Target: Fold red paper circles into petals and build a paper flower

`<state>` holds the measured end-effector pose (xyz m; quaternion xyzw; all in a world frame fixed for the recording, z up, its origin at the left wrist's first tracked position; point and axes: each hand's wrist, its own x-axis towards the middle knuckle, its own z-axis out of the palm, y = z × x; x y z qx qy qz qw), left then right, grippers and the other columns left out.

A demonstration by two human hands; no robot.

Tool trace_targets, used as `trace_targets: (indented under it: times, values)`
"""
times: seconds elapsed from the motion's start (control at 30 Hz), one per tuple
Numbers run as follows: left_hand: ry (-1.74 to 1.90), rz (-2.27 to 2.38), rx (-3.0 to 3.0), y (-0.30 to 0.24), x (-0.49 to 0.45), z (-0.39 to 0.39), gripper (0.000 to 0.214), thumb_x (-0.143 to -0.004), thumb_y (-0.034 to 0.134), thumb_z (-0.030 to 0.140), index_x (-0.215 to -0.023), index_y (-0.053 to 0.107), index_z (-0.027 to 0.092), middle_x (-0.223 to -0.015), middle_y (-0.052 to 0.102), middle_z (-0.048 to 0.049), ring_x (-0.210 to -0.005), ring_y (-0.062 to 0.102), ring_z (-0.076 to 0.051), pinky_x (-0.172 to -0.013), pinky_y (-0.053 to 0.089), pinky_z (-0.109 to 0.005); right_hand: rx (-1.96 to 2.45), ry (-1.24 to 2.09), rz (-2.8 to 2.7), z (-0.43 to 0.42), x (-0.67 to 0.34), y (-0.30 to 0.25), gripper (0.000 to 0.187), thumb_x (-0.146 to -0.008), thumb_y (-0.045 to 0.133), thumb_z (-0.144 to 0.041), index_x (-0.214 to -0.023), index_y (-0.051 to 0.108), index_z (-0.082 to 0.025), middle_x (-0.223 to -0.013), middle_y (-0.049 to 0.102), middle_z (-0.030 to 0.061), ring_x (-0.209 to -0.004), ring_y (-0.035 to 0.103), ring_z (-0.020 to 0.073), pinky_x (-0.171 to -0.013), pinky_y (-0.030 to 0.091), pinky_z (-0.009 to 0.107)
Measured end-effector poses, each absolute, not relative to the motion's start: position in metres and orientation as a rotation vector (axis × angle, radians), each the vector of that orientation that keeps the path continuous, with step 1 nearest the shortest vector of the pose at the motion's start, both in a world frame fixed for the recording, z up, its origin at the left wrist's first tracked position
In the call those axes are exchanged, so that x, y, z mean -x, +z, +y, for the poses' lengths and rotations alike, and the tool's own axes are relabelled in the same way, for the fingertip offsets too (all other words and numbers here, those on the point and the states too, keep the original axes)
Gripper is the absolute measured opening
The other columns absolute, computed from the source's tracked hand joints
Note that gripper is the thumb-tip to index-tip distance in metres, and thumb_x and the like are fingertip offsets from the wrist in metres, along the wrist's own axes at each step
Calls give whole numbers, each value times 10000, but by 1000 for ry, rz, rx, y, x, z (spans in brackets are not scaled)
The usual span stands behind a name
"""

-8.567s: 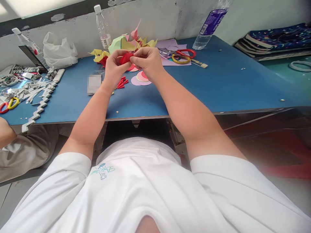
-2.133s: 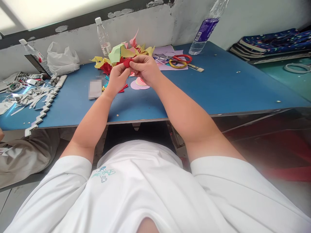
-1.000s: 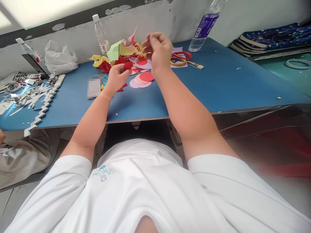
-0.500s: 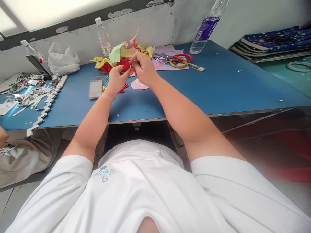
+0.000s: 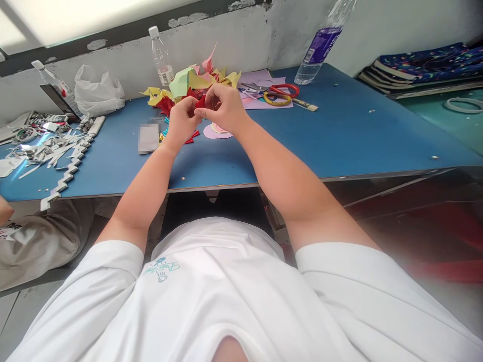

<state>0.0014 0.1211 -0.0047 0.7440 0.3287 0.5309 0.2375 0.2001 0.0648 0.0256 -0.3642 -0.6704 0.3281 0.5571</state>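
A small red piece of paper (image 5: 200, 102) shows between my two hands above the blue table. My left hand (image 5: 183, 119) is closed, its fingertips pinching the paper's left side. From the right, my right hand (image 5: 225, 106) grips the same piece with thumb and bent fingers, partly covering it. Just behind lies a heap of folded paper shapes (image 5: 181, 83) in yellow, green, pink and red. Below my hands rest round paper cutouts (image 5: 215, 131), pink and purple, and several thin red folded strips (image 5: 193, 136).
Scissors (image 5: 279, 95) with red and yellow handles lie on purple paper sheets (image 5: 260, 80). A purple-labelled bottle (image 5: 320, 48) and a clear bottle (image 5: 161, 58) stand by the wall. Left are a plastic bag (image 5: 96, 93), paper scraps (image 5: 53, 148) and a person's arm (image 5: 4, 211).
My right hand has turned, and its thumb has come across toward my left fingertips. The red paper is now gripped from both sides; my left hand has barely moved.
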Motion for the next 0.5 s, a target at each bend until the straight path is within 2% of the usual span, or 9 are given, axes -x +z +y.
trace_targets:
  times: [0.1, 0.2, 0.33, 0.4, 0.5]
  values:
    - [1456, 981, -2070, -4, -1, 120, 450, -967, 1079, 329, -825, 656, 271, -786, 630, -16, -953, 787, -308, -949, 677, -497, 875, 811, -1568, 62, -201, 29, 651, -782, 1223, -509, -892, 595, -376, -931, 728, 55, -1161, 731, 438, -862, 693, 542]
    - [1455, 992, -2096, -3, 1, 120, 459, -970, 1061, 354, -799, 642, 280, -792, 671, -29, -894, 749, -292, -892, 652, -496, 863, 715, -1651, 73, -205, 24, 583, -826, 1182, -570, -873, 632, -382, -975, 773, 41, -1085, 707, 405, -953, 685, 566]
    - [1394, 1010, -2113, -3, 3, 122, 500, -999, 1051, 413, -808, 605, 293, -814, 710, -37, -881, 728, -269, -857, 627, -493, 774, 691, -1716, 92, -210, 14, 554, -828, 1139, -660, -884, 678, -358, -955, 759, 25, -960, 666, 318, -1026, 605, 553]
    - [1377, 1019, -2120, -2, 3, 121, 519, -1045, 1033, 478, -834, 598, 291, -833, 720, -34, -888, 710, -244, -863, 625, -488, 748, 742, -1735, 98, -211, 13, 614, -766, 1138, -752, -905, 693, -352, -913, 737, 20, -966, 650, 291, -1022, 564, 555]
    - [1372, 1014, -2119, -1, 1, 120, 530, -1067, 1022, 540, -861, 605, 285, -880, 738, -42, -910, 699, -232, -888, 637, -497, 741, 798, -1766, 101, -215, 16, 715, -661, 1136, -868, -906, 699, -358, -834, 695, 11, -1029, 643, 300, -1051, 531, 593]
